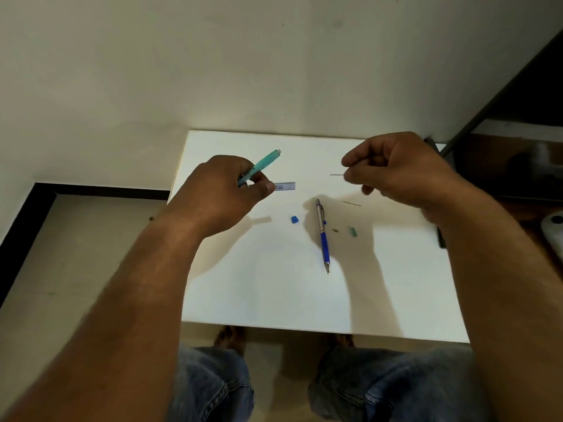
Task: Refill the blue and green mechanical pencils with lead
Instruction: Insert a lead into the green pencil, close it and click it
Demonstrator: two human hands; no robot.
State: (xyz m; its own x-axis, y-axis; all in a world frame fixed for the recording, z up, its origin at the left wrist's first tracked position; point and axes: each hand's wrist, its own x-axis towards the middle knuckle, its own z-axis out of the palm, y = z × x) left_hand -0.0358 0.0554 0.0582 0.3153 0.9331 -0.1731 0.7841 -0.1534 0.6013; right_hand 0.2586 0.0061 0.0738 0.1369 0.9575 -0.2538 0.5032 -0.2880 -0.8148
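Head view: the left hand (pixel 225 190) grips the green pencil (pixel 265 164), its far end aimed at two o'clock. The right hand (pixel 396 172) pinches a lead (pixel 336 174) between thumb and forefinger, well apart from that end.

The thin lead may snap or miss the bore if it enters askew.

The blue pencil (pixel 323 236) lies mid-table, with a spare lead (pixel 352 203) at its one o'clock. The table (pixel 274 300) is white, set against a plain wall (pixel 182 71) on a pale floor (pixel 91 239).

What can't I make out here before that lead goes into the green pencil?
Head view:
Tip of the green pencil: hidden in the left hand.
Its rear opening: too small.
Far end of the lead: hidden by the right hand.
Lead case label: too small.
Dark object at table edge: partly covered by the right forearm.
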